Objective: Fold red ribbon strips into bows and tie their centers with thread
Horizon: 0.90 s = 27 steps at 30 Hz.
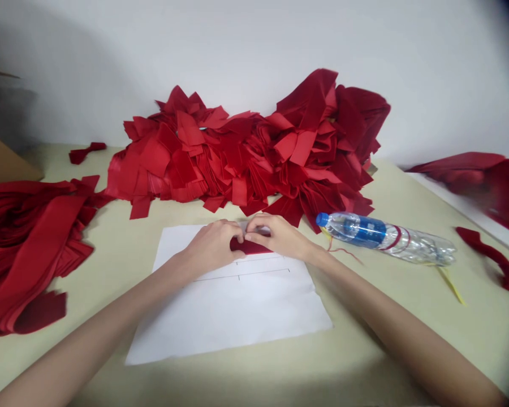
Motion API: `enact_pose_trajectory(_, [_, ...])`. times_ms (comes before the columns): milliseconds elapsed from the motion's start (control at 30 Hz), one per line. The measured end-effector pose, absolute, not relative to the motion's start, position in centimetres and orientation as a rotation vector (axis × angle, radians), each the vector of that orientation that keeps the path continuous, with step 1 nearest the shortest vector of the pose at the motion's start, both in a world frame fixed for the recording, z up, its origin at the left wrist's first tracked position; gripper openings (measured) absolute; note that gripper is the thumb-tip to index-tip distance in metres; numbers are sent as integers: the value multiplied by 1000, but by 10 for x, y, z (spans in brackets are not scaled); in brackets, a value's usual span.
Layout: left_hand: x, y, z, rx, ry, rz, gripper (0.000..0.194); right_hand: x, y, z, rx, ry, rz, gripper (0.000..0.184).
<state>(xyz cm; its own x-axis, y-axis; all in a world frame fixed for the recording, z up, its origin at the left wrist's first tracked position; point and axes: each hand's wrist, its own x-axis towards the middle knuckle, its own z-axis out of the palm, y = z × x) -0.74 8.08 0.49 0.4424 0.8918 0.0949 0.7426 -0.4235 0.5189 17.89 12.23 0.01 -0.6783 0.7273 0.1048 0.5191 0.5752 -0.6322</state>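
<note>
Over the upper part of a white sheet of paper (237, 316), both of my hands meet on a dark red fabric strip (254, 247). My left hand (216, 243) has its fingers curled and closed at the strip's left end. With thumb and forefinger bent together, my right hand (280, 234) pinches the strip from the right side. Part of the strip is hidden behind my fingers. Thin ruled lines with short tick marks run across the paper just below it.
Behind the paper lies a large heap of red fabric strips (237, 152). Another pile of strips (38, 243) is at the left. A plastic bottle (365, 230) with a blue cap lies on its side at right, near a loose red strip (492, 257). More red fabric (479, 169) sits at far right.
</note>
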Motion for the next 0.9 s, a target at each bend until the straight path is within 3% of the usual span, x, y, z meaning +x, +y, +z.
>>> enact_pose_trajectory(433, [-9, 82, 7, 2338, 1313, 459, 9, 185, 118, 4, -780, -2631, 753, 13])
enact_pose_trajectory(767, [-10, 86, 1, 2372, 1282, 459, 16, 187, 118, 7, -771, -2617, 815, 7])
enact_pose_trajectory(900, [-10, 86, 0, 2373, 1327, 469, 14, 206, 125, 25, -945, -2510, 745, 16])
